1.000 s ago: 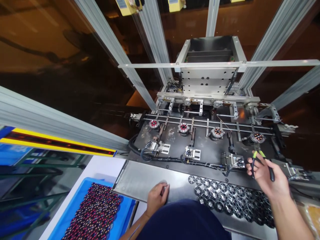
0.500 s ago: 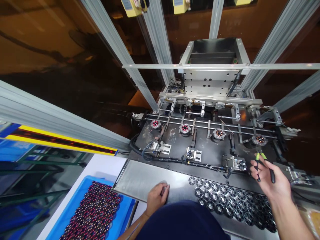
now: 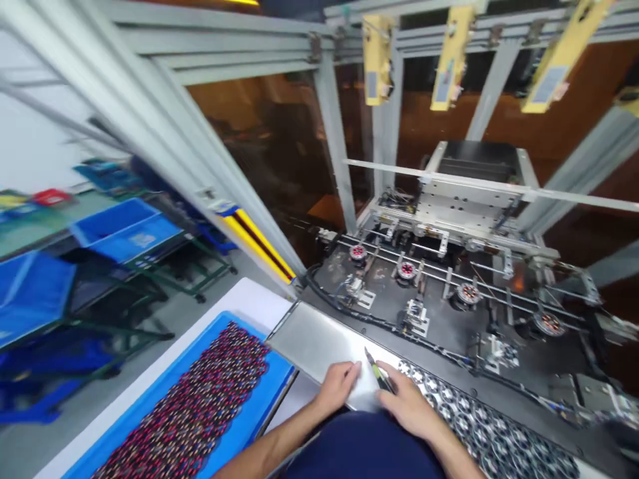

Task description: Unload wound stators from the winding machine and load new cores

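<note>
My right hand [image 3: 409, 402] is closed around a pair of pliers [image 3: 375, 369] with green-and-black handles, their dark jaws pointing up and away over the bare metal tray [image 3: 319, 336]. Beside it, my left hand [image 3: 340, 386] rests over the tray's near edge with fingers curled and thumb pressed in; whether anything sits in that pinch is hidden. Black-and-silver round parts [image 3: 479, 416] lie in rows on the tray right of my right hand. Farther back, round wound coil parts [image 3: 407, 271] sit on the machine's stations, two reddish at left and two copper-coloured at right.
A blue tray [image 3: 279, 379] packed with red-and-copper coil parts [image 3: 194, 399] stands on a white surface at left. Cables [image 3: 379, 326] run along the dark machine plate [image 3: 384, 293]. Metal frame posts [image 3: 334, 140] and a yellow-edged bar [image 3: 257, 246] rise around it. Blue bins [image 3: 124, 229] stand behind.
The view has turned left. My right hand has drawn back from the rightmost station with the pliers, toward my left hand over the tray. My left hand stays at the tray's near edge.
</note>
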